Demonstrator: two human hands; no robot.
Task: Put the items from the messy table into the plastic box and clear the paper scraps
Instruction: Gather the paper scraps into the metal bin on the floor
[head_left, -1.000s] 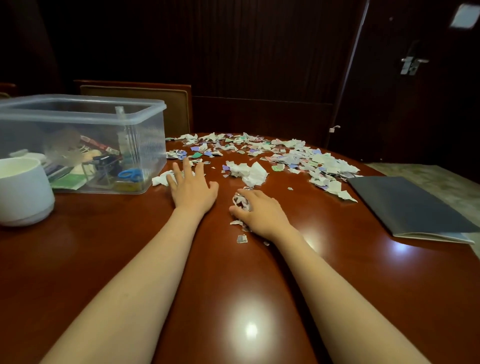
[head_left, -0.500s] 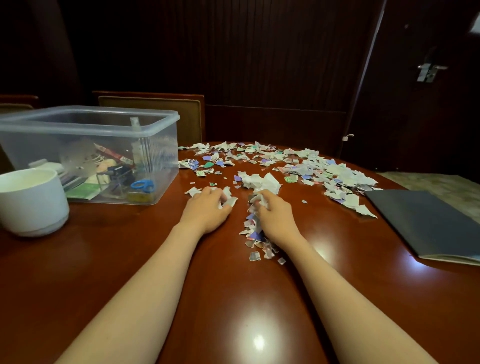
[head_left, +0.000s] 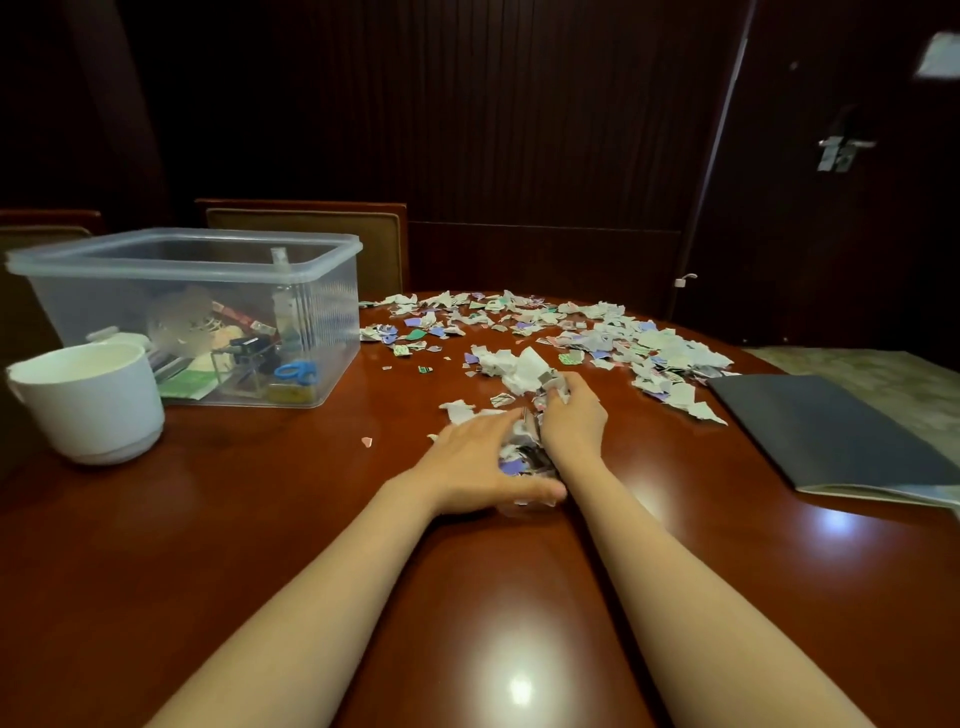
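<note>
Head view: we cup scraps (head_left: 519, 460) on the bench (head_left: 260, 519) between left hand (head_left: 467, 462), fingers (head_left: 496, 422) straight together, and right hand (head_left: 574, 421), fingers (head_left: 563, 388) curled on paper. Box (head_left: 208, 271) holds the items; most scraps lie scattered beyond.

Single wide-angle view from the head, forward and downward, close over the wooden table (head_left: 218, 545).

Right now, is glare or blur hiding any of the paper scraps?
Head view: glare spots sit on bare table, clear of the scraps; the left hand is slightly motion-blurred at the thumb; the background is dark.
</note>
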